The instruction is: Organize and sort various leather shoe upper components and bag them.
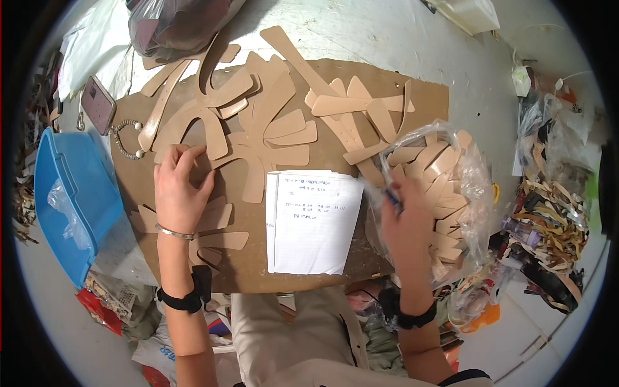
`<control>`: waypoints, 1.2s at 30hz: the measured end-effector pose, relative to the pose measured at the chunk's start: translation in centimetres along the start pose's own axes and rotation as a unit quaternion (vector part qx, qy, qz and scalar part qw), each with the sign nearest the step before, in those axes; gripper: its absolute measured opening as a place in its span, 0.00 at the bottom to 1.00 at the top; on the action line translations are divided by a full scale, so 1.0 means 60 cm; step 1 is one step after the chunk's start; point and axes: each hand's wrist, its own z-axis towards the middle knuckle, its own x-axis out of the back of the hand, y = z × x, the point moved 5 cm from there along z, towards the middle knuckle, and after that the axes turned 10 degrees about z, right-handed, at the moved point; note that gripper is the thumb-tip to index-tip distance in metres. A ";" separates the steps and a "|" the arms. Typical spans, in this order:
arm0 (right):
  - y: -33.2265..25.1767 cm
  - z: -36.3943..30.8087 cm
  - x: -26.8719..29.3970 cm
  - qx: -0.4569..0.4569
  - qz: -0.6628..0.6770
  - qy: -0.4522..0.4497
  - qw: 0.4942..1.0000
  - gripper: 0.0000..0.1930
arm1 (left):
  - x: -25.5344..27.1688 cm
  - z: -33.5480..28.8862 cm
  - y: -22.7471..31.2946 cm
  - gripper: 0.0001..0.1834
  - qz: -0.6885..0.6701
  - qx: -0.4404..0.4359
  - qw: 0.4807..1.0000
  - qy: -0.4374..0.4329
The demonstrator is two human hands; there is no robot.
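Forearms (186, 338) rise from the bottom edge, hands apart: right hand (409, 226), centre-right, grips a blue pen (393, 202); left hand (182, 191), centre-left, loosely spread by tan pieces (215, 132)!

left hand (180, 195) loosely curled, palm down; right hand (406, 224) gripping.

A mat (429, 97) was laid on the desk (474, 97). On it, the paper pad (314, 226) was flanked by loose pieces (274, 106) to the left and behind; a bag (481, 193) was placed right, the tub (103, 213) left, before the phone (98, 105).
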 end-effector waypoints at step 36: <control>-0.121 -0.064 -0.111 -0.285 0.668 -0.208 0.655 0.13 | 0.019 -0.134 0.165 0.49 -0.844 0.214 0.490 -0.041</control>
